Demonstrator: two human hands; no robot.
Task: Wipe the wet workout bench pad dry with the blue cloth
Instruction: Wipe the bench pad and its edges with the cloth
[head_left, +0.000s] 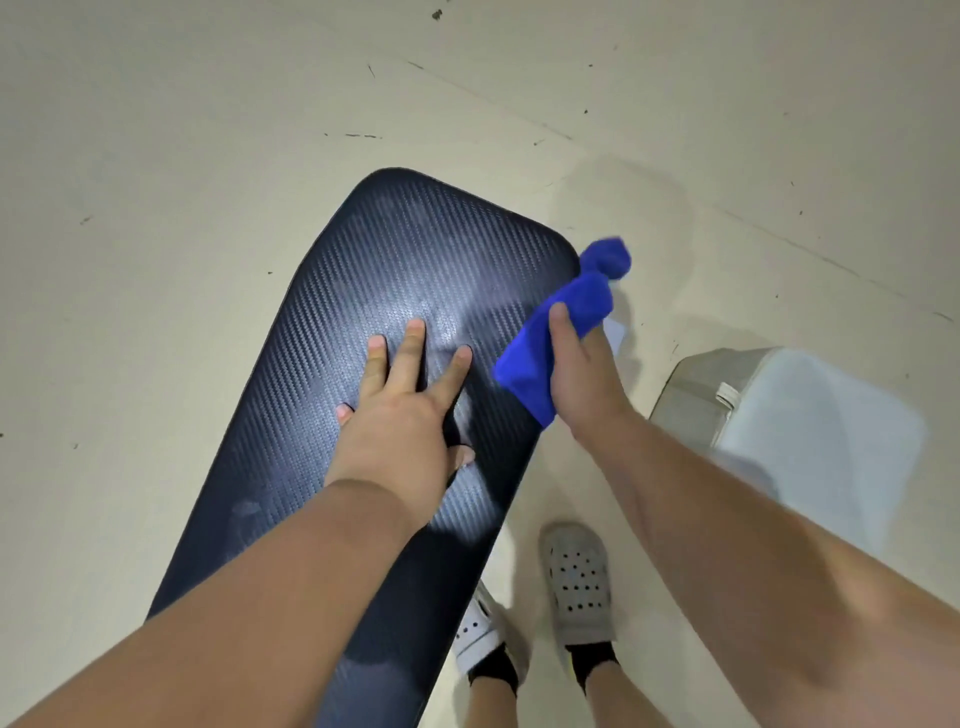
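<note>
Left of frame: pale floor, scuffed and speckled, nothing on it here. Centre-left: the dark, weave-textured bench pad runs diagonally from the bottom edge up toward centre-top, rounded end farthest from the camera. Bright glare across its middle; dull smudges lower down near the left edge and near the bottom may be leftover moisture, but can't say for certain. The left hand lies flat on the pad's middle, fingers straight and spread, nothing held; reads as bracing the pad, or feeling the surface. Right of centre: the blue cloth is bunched in the right hand, whose fingers are curled round it with the thumb on top. The cloth sits at the pad's right edge. Its lower fold overlaps the edge in the frame, and its upper end, blurred, hangs out over the floor. Whether any of it touches the pad cannot be told. Lower centre-right: two grey perforated shoes on the floor beside the pad. Far right: a pale grey and white container, blurred, partly behind the right forearm. Judgement: the wiping step is in hand, with the cloth at the end or start of a stroke off the right edge. The next move calls for bringing the cloth back flat onto the pad and sweeping the near and left parts, where the smudges lie. The left hand will likely have to lift clear to let the cloth cover the patch beneath it.
</note>
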